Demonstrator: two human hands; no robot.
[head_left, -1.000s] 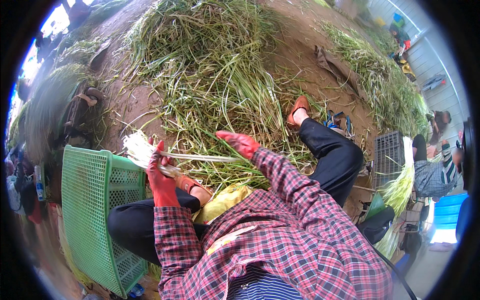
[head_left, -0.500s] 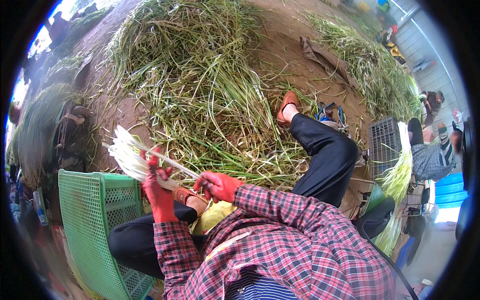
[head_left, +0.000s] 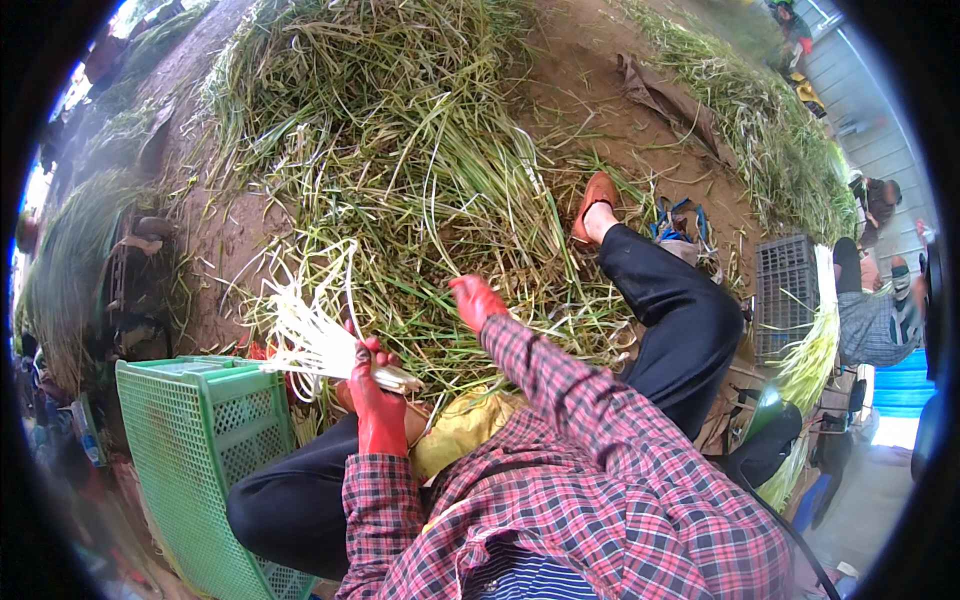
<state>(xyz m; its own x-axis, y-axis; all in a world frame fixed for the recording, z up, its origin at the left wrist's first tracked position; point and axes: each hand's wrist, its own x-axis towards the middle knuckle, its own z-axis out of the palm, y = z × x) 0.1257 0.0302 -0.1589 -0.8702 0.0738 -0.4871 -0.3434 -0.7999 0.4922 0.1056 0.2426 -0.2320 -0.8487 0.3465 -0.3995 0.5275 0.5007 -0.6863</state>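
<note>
My left hand, in a red rubber glove, is closed round a bunch of thin white vegetable stalks. Their pale ends fan out to the left, above the green basket, and short cut-looking ends stick out right of the fingers. My right hand, gloved in red too, is over the near part of the leaf pile. Its fingers are pressed together at the end of a long, thin pale-green stalk that curves up over the pile. Part of that grip is hidden.
A green plastic basket stands on the left beside my knee. Yellow cloth or sacking lies at my lap. On the right are a dark crate, a long bundle of pale stalks and a seated person. Another leaf heap lies beyond.
My left hand has moved right and a little down with the bunch. The right hand has gone from beside it up and right to the pile, letting go of the white stalk between them.
</note>
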